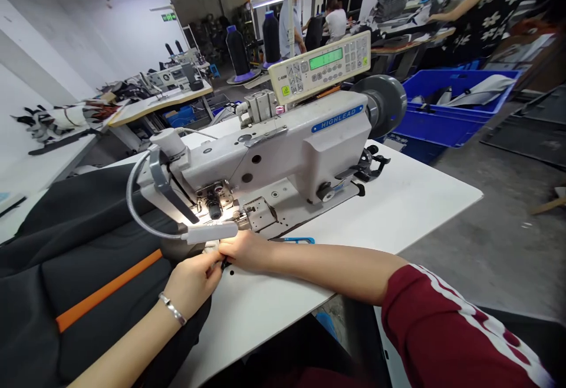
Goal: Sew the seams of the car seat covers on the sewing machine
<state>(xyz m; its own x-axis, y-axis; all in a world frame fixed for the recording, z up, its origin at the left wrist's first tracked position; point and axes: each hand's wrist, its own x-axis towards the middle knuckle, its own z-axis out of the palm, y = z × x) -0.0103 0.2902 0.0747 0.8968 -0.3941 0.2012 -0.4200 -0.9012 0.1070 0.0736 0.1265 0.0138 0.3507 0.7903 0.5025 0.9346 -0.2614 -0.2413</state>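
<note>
A large piece of black fabric [110, 229] with an orange strip [110, 288] covers the left of the white table and reaches to the head of the grey sewing machine [283, 146]. My left hand [194, 282], with a silver bracelet [172, 308] at its wrist, is closed in a pinch at the fabric's right edge. Beside it, fingertips touching, my right hand [245, 251] is closed too, and a small dark bit of the fabric shows between them. A white lamp on a flexible neck [212, 233] partly hides the needle area just beyond my fingers.
A control panel with a green screen [326, 59] sits atop the machine. Blue-handled scissors or a similar tool [298, 240] lie behind my right wrist. Dark thread cones [239, 52] stand behind. At the right is a blue crate [460, 122] with pieces in it; several people work farther off.
</note>
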